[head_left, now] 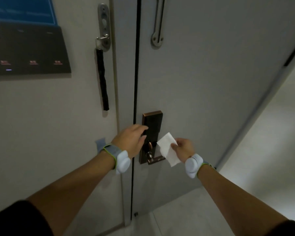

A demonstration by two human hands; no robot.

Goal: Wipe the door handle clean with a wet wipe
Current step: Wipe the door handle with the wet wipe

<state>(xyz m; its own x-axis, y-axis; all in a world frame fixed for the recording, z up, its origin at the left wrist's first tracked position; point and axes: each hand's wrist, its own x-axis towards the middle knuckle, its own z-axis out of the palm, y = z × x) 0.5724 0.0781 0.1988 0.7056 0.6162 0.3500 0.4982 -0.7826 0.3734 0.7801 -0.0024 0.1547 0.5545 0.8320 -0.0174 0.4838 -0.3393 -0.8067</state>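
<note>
A dark, copper-edged lock plate [153,121] is mounted on the grey door [211,82], with a copper lever handle [156,160] at its lower end and a small knob above it. My left hand [132,142] hovers at the plate's left edge, fingers apart and curved, holding nothing; its fingertips hide part of the plate. My right hand [184,149] pinches a white wet wipe [168,149] just right of the plate, close to the handle. Whether the wipe touches the handle I cannot tell.
A metal guard plate [103,26] with a hanging black strap [102,79] sits on the door frame at upper left. A metal bar latch [157,28] is on the door above. A dark wall panel [27,50] hangs at left. Pale floor [262,150] shows at right.
</note>
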